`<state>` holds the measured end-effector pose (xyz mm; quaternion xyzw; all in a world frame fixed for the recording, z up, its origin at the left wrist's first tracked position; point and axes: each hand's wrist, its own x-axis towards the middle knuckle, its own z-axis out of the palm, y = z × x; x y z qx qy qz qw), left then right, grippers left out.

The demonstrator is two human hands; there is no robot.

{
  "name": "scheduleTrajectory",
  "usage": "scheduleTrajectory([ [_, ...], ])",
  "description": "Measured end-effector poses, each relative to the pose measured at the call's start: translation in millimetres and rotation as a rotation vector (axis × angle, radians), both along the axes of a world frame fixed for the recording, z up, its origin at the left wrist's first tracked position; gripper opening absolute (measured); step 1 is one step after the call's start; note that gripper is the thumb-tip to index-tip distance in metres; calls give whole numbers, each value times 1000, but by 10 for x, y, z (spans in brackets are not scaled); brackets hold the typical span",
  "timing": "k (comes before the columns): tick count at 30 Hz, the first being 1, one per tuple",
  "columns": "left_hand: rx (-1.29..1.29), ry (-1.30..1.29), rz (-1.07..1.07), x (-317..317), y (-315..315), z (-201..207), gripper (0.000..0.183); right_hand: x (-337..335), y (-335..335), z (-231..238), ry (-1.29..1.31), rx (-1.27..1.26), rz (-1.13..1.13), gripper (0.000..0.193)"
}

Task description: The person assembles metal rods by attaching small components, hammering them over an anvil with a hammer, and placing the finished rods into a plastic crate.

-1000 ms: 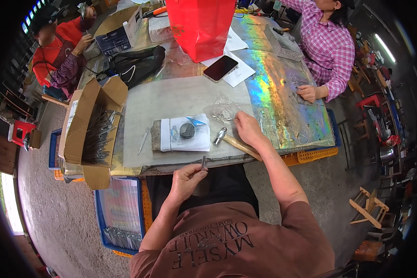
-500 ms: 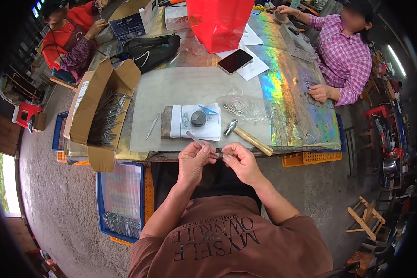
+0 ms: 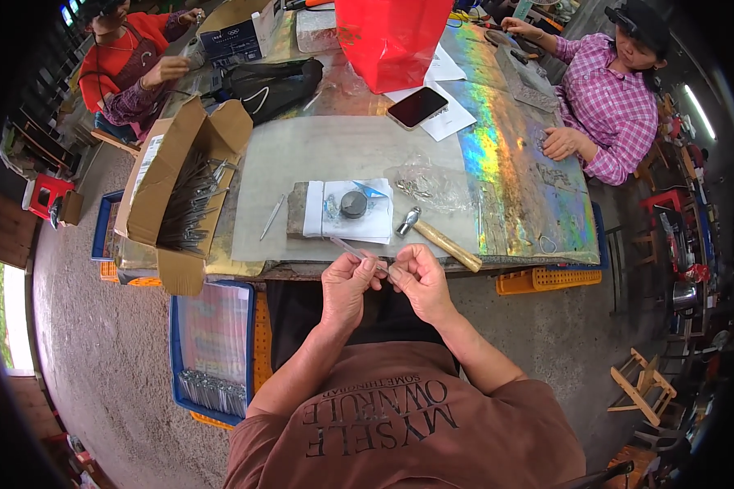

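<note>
Just off the table's near edge, my left hand pinches a thin greyish, see-through-looking rod between thumb and fingers. My right hand is closed at the rod's near end, its fingertips meeting the left ones; whatever sits between them is too small to make out. Beyond my hands lies a stone-like block with white paper over it. A dark round puck rests on the paper. To the right is a ball-peen hammer with a wooden handle.
A thin metal pick lies left of the block. Small metal pieces fill a clear bag behind the hammer. An open carton of metal rods stands left; a phone and red bag lie farther back. Two co-workers sit opposite.
My hands stay together, and the rod's far end has dipped slightly. The left co-worker's near hand has shifted. The whole view has moved a little.
</note>
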<state>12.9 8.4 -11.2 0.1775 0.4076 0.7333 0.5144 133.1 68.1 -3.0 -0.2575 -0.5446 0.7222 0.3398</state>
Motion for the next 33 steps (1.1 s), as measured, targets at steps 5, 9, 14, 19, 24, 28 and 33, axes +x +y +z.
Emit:
scheduleTrajectory([
  [5, 0, 51, 34, 9, 4, 0, 10, -21, -14, -29, 30, -54, -99, 15],
  [9, -12, 26, 54, -44, 19, 51, 11, 145, 124, 88, -326, 344, -144, 9],
  [14, -36, 162, 112, -334, 124, -11, 11, 510, 592, 59, -838, 1070, -296, 12],
  [19, 18, 384, 218, -607, 378, 11, 10, 664, 673, 15, -1043, 1103, -120, 19],
  [24, 38, 514, 231, -721, 592, -34, 8, 643, 712, -59, -998, 1036, -92, 23],
  [28, 31, 545, 234, -725, 682, -51, 7, 649, 721, -77, -973, 1029, -107, 24],
  [33, -3, 615, 284, -702, 705, -62, 6, 657, 727, -82, -976, 1027, -101, 23],
])
